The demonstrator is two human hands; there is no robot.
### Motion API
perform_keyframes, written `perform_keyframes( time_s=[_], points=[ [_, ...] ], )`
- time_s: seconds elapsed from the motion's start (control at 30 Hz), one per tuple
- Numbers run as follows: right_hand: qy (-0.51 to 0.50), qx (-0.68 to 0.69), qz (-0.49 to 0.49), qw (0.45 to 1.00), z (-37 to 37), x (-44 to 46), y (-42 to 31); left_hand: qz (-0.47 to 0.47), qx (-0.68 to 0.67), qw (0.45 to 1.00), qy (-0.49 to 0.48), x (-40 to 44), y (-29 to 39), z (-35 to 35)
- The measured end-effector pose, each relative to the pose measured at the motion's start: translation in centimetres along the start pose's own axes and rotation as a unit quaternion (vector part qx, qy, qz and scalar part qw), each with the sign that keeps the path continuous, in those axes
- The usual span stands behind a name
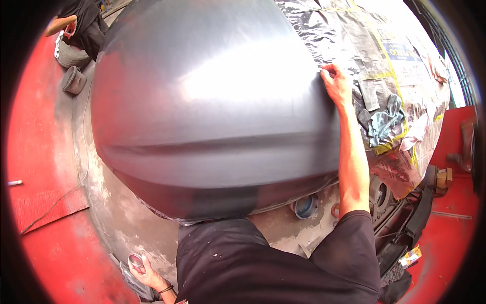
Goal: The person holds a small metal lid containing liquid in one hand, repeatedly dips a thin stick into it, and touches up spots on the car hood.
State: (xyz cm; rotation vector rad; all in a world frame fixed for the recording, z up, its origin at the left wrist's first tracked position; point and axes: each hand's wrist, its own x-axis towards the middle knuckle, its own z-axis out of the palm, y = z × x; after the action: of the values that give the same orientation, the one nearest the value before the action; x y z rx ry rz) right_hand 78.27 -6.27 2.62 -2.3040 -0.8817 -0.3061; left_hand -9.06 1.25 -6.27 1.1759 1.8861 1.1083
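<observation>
A large dark, matte car hood (217,116) fills the middle, with bright light reflecting off it. My right hand (336,83) is at the hood's right edge, next to the masking sheet, its fingers closed and bent. Whatever they may grip is hidden. Low at the left, away from the hood, my left hand (148,276) is closed around a small round container (135,260). Plastic film and newspaper masking (374,45), joined with yellow tape, covers the area right of the hood. A crumpled blue-grey cloth (386,120) lies on this covering, near my right forearm.
A bucket (306,206) with bluish liquid stands on the floor below the hood. At the upper left are another person's hand (70,26), a tire (72,54) and a dark bucket (74,80). Car parts (405,218) lie at the right. A cable (55,203) crosses the red floor.
</observation>
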Motion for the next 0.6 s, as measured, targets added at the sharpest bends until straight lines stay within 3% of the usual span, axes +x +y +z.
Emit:
perform_keyframes(
  time_s=[0.6],
  points=[
    [-0.003,-0.011,0.014,1.0,0.0,-0.2,-0.7,0.022,0.031,0.999,-0.013,0.4,1.3,1.1]
  ],
)
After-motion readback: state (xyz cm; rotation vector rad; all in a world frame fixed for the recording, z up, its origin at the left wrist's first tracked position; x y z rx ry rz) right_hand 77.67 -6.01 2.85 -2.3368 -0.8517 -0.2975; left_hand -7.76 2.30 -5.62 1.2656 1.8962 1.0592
